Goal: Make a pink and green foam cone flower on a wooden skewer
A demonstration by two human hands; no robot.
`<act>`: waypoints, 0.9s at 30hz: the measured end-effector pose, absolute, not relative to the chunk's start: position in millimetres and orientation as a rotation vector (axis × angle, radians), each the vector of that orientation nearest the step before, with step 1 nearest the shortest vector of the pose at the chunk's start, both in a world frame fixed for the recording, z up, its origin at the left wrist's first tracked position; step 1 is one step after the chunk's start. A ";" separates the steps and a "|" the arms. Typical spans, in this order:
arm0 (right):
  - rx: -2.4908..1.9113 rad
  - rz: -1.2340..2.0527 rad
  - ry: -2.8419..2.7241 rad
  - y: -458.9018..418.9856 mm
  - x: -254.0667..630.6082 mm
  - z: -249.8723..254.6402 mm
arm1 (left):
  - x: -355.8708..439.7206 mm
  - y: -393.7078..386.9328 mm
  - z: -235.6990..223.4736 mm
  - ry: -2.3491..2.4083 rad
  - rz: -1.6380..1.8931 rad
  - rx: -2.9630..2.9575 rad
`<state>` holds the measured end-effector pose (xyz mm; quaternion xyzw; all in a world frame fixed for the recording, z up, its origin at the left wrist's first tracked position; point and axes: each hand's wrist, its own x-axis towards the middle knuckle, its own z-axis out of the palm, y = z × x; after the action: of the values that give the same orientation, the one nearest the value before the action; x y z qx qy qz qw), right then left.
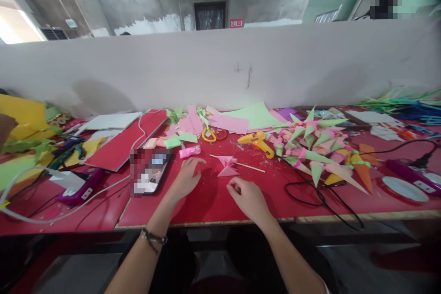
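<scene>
My left hand (pixel 188 177) rests low over the red tabletop, its fingers stretched to the right and nothing held in them. Just above its fingers lies a small pink packet (pixel 189 151). My right hand (pixel 250 196) is loosely curled near the front of the table, and I see nothing in its fingers. Between and beyond the hands lies a folded pink paper piece (pixel 226 166) with pointed tips. A thin wooden stick (pixel 250 166) runs slantwise by it; I cannot tell whether they are joined. A phone (pixel 156 171) lies left of my left hand.
A yellow glue gun (pixel 258 142) lies behind my right hand. Right of it are many paper cones (pixel 315 156) in a heap and a looped black cable (pixel 322 200). Yellow-handled scissors (pixel 208 135) and paper sheets (pixel 255 115) lie at the back. Purple power strips (pixel 81 187) flank the area.
</scene>
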<state>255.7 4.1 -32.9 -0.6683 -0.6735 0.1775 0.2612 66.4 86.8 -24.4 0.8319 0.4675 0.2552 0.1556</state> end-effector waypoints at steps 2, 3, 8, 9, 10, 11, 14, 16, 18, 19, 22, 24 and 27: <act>-1.806 0.477 -1.828 3.9 255.9 -33.0 | 63.5 104.1 -24.0 1.423 0.722 2.416; -1.806 0.476 -1.828 4.0 255.9 -33.0 | 62.7 112.3 -23.5 1.458 0.720 2.420; -1.793 0.479 -1.833 4.3 256.1 -31.7 | 73.6 122.9 -20.4 1.513 0.698 2.459; -1.788 0.480 -1.835 4.2 256.2 -31.6 | 79.4 117.5 -20.8 1.476 0.683 2.479; -1.783 0.480 -1.835 4.0 256.3 -31.6 | 86.1 110.6 -21.8 1.418 0.668 2.507; -1.778 0.479 -1.836 3.8 256.4 -31.7 | 93.2 102.8 -23.3 1.366 0.654 2.529; -1.764 0.472 -1.831 3.2 256.7 -32.8 | 113.0 82.5 -30.1 1.271 0.584 2.556; -1.754 0.465 -1.828 3.4 257.1 -33.4 | 121.5 75.4 -34.1 1.274 0.565 2.556; -1.747 0.453 -1.822 4.2 258.4 -33.3 | 125.0 73.0 -36.0 1.284 0.564 2.550; -1.746 0.446 -1.816 5.0 259.7 -32.9 | 125.2 72.7 -36.0 1.284 0.564 2.546; -1.749 0.421 -1.780 8.5 266.1 -29.6 | 121.8 72.3 -33.8 1.287 0.563 2.528; -1.765 0.388 -1.730 12.1 271.8 -25.9 | 118.8 71.5 -32.3 1.288 0.563 2.509; -1.823 0.258 -1.695 18.8 279.2 -21.2 | 116.0 70.6 -32.3 1.298 0.572 2.467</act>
<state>279.2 18.8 -21.2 -0.6917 -0.6430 0.0977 0.3140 116.0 70.6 -32.3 0.8575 0.4510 0.1989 0.1472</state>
